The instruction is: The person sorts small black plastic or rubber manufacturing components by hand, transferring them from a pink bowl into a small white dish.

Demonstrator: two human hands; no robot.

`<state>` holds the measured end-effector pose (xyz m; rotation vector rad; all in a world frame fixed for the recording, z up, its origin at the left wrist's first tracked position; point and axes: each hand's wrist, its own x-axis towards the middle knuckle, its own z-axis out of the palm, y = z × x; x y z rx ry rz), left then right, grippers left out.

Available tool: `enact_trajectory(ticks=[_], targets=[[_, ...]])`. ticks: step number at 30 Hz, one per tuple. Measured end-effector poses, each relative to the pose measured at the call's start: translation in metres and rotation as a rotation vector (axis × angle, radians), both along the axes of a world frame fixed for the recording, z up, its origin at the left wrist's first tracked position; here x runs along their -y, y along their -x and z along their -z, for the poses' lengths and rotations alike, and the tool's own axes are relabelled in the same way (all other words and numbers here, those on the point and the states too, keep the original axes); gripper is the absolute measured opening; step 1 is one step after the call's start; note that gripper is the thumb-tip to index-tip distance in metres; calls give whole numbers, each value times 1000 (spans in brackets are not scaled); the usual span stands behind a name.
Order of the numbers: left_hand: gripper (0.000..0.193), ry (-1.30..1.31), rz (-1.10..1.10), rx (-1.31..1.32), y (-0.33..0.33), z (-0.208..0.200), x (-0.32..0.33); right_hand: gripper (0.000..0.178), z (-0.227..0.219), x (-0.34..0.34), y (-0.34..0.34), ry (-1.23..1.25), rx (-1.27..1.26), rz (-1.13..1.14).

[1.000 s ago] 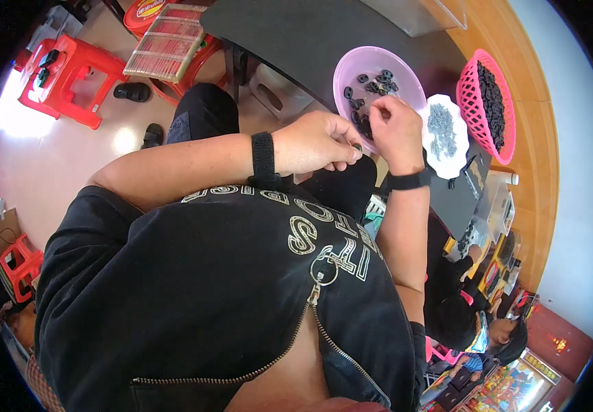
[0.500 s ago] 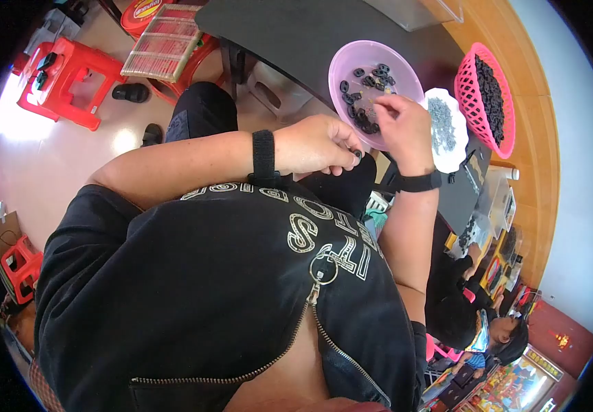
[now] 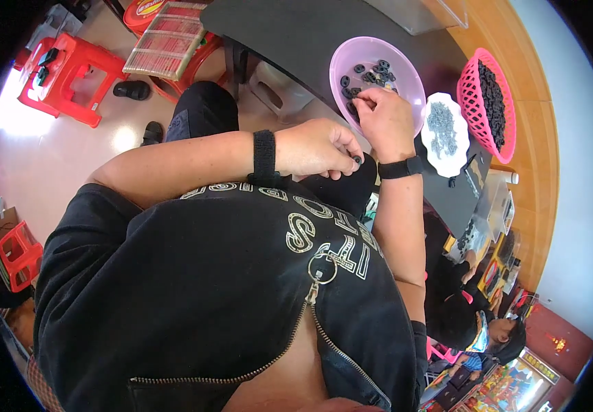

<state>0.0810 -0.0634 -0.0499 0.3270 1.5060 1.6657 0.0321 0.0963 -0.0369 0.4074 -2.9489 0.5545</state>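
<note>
My left hand [image 3: 318, 148] is closed in front of my chest, its thumb and fingers pinching a small black rounded part [image 3: 357, 159]. My right hand [image 3: 386, 125] reaches over the near side of a light purple bowl [image 3: 412, 75]. Its thumb and forefinger are pinched together low over the contents; whatever lies between them is hidden. Several black ring-like parts [image 3: 382, 66] lie loose in the bowl. To the right of that hand, a white wavy-edged dish [image 3: 452, 162] holds a heap of small grey pieces [image 3: 442, 129].
A pink mesh basket [image 3: 470, 96] full of black parts stands right of the dish on the dark table [image 3: 276, 31]. Red stools [image 3: 76, 72] and a slatted rack [image 3: 166, 41] are at left. Another person [image 3: 461, 316] sits at lower right beside clear boxes [image 3: 492, 206].
My right hand has moved left and slightly away from me, its fingertips shifting to the bowl's near-left part. My left hand stays almost still, holding the black part.
</note>
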Motion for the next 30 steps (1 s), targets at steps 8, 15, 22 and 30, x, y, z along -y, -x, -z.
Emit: enact_trajectory(ticks=[8, 15, 22, 30], targets=[[17, -10, 6, 3, 0, -2, 2, 11, 2, 0, 7, -41, -52, -41], [15, -14, -1, 18, 1, -1, 3, 10, -4, -5, 5, -32, 11, 12], [13, -7, -24, 4, 1, -8, 5, 7, -10, -58, -5, 497, -18, 215], [17, -45, -35, 15, 1, -10, 1, 11, -23, -59, -12, 221, -61, 180]])
